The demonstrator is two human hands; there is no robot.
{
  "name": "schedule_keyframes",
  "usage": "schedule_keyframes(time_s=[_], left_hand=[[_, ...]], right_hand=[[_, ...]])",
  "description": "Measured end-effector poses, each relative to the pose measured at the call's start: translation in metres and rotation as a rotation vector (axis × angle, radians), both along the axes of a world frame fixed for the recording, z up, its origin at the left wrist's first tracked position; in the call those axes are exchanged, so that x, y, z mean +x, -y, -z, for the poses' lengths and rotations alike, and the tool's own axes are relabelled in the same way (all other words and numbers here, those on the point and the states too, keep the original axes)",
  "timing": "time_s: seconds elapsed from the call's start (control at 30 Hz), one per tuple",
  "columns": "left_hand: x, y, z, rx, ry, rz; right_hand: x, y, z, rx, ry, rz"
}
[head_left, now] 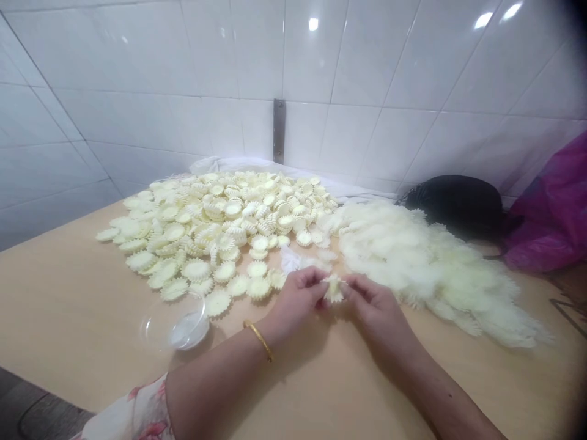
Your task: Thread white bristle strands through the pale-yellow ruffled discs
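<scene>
Between the fingertips of both hands is a small pale-yellow piece with a toothed edge (334,288), bunched like a flower. My left hand (305,293), with a gold bangle (258,340) on its wrist, pinches one side of it. My right hand (369,299) pinches the other side. Just beyond the left hand lies a big heap of pale-yellow shallow cups with scalloped rims (229,214). Past the right hand spreads a pile of thin, sheer pale-yellow pieces with toothed edges (413,256). Some white crumpled material (293,260) lies behind the hands.
A clear bowl (189,327) with something whitish in it stands left of my left forearm on the wooden table (68,293). At the back right are a black rounded object (456,205) and a magenta plastic bag (550,208). A tiled wall (229,55) rises behind.
</scene>
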State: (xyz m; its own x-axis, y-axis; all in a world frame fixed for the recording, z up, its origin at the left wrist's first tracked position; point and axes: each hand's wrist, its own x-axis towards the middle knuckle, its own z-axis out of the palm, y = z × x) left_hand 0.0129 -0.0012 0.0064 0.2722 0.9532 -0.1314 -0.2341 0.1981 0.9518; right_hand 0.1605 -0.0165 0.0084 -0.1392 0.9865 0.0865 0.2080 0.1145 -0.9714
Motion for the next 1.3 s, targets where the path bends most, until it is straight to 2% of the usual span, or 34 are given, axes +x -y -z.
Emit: schedule_keyframes(time_s=[0.1, 0.23, 0.33, 0.47, 0.63, 0.73, 0.83, 0.93, 1.23, 1.3], left_hand=[[0.0, -0.001, 0.004, -0.039, 0.056, 0.0], [-0.002, -0.003, 0.003, -0.144, 0.264, 0.125], [-0.004, -0.004, 0.0, -0.177, 0.322, 0.164], [-0.004, -0.005, 0.002, -0.138, 0.193, 0.08], [-0.003, -0.001, 0.002, -0.054, 0.082, 0.118], [-0.003, 0.001, 0.001, 0.001, 0.022, 0.128], [-0.003, 0.0, 0.0, 0.074, 0.021, 0.091], [-0.003, -0.002, 0.001, 0.152, -0.005, 0.056], [-0.003, 0.005, 0.005, 0.333, -0.244, 0.042], [-0.002, 0.006, 0.004, 0.34, -0.252, -0.004]], right_hand=[[-0.002, 0.0, 0.002, -0.041, -0.121, 0.056], [-0.004, -0.002, 0.003, -0.177, -0.472, -0.053], [-0.004, -0.004, 0.005, -0.215, -0.57, -0.069], [-0.001, -0.005, 0.007, -0.092, -0.385, 0.081], [0.0, -0.003, 0.007, 0.005, -0.135, 0.086], [-0.001, 0.0, 0.005, -0.02, -0.146, 0.055], [-0.001, 0.0, 0.003, -0.084, -0.24, -0.027], [0.001, -0.001, 0.001, -0.117, -0.226, -0.063], [-0.002, 0.001, 0.001, 0.065, 0.041, 0.047], [-0.004, 0.002, 0.001, 0.112, 0.092, 0.085]])
